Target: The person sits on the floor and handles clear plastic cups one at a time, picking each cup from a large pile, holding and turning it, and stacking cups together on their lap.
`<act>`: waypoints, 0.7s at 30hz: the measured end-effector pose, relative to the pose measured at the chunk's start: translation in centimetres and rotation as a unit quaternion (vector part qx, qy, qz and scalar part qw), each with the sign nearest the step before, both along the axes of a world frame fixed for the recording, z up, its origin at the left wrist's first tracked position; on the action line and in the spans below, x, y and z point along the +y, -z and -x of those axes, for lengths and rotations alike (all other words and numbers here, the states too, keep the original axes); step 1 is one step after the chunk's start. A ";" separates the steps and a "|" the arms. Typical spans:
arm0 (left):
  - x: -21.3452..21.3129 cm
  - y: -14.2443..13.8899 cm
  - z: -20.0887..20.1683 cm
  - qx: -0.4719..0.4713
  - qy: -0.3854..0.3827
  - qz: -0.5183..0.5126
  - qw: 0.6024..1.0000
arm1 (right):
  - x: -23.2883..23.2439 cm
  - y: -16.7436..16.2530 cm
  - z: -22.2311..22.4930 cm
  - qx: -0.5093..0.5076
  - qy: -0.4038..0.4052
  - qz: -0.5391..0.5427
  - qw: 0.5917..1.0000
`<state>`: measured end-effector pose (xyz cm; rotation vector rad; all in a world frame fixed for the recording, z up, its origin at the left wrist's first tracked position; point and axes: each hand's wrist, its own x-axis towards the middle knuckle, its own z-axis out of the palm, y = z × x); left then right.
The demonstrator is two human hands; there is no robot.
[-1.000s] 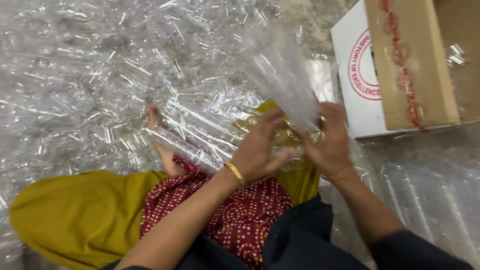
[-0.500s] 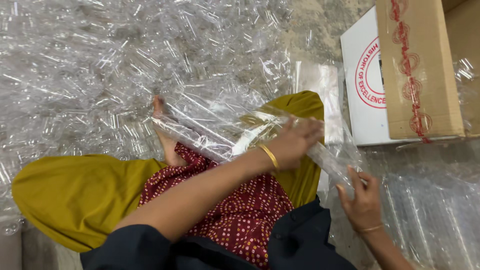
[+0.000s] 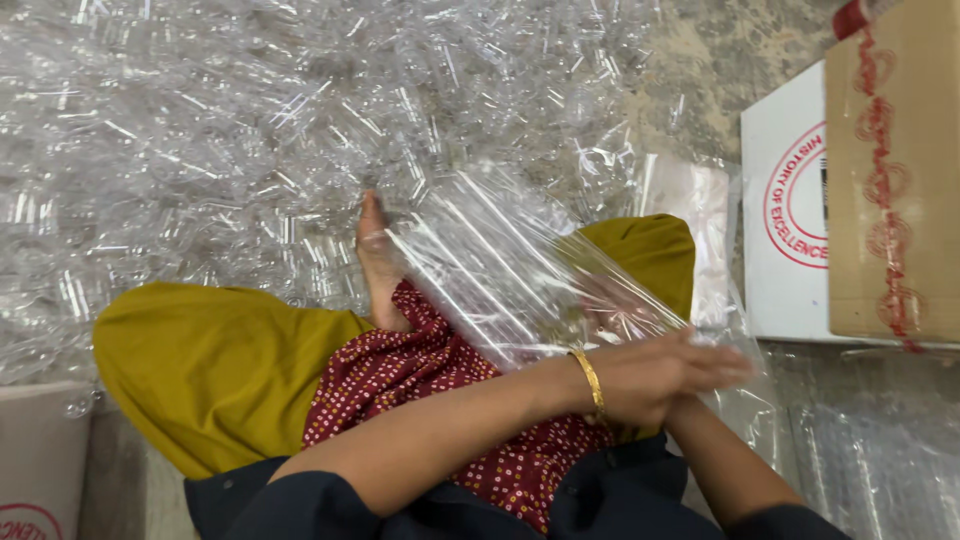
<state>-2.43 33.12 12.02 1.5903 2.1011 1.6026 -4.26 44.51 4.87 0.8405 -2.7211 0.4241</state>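
- Left hand (image 3: 650, 375): flat, fingers pointing to 3 o'clock, pressed on the lower end of a clear plastic bag of transparent tubes (image 3: 510, 270); gold bangle (image 3: 590, 380) at wrist.
- Right hand: hidden under the left; grip cannot be told.
- Bag: lying across the lap, slanting from 11 to 4 o'clock.
- Loose clear tubes (image 3: 200, 130): covering the floor at 12 o'clock.
- Cardboard box (image 3: 890, 170): at 3 o'clock.

A bag of tubes (image 3: 520, 270) lies across the person's lap, its near end under the left hand (image 3: 650, 375). Loose tubes (image 3: 250, 130) cover the floor ahead and to the left, and a cardboard box (image 3: 890, 170) stands at the right beside a white box (image 3: 790, 210)
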 end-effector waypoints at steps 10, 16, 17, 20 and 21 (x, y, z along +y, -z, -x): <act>-15.5 1.3 8.2 -0.369 -0.097 0.118 0.917 | 2.7 -8.4 -3.7 -0.336 0.150 -0.139 0.919; -33.5 10.1 9.7 0.005 -0.584 0.347 0.734 | 12.0 -14.6 -3.1 -0.350 0.300 -0.128 0.878; -34.6 11.2 9.1 0.038 -0.581 0.373 0.722 | 13.2 -15.4 -2.7 -0.338 0.342 -0.136 0.866; -36.9 12.3 8.7 0.083 -0.592 0.400 0.695 | 13.1 -16.0 0.2 -0.195 0.261 0.097 0.940; -37.7 12.0 9.3 0.062 -0.610 0.373 0.696 | 11.9 -16.3 1.3 -0.178 0.238 0.064 0.952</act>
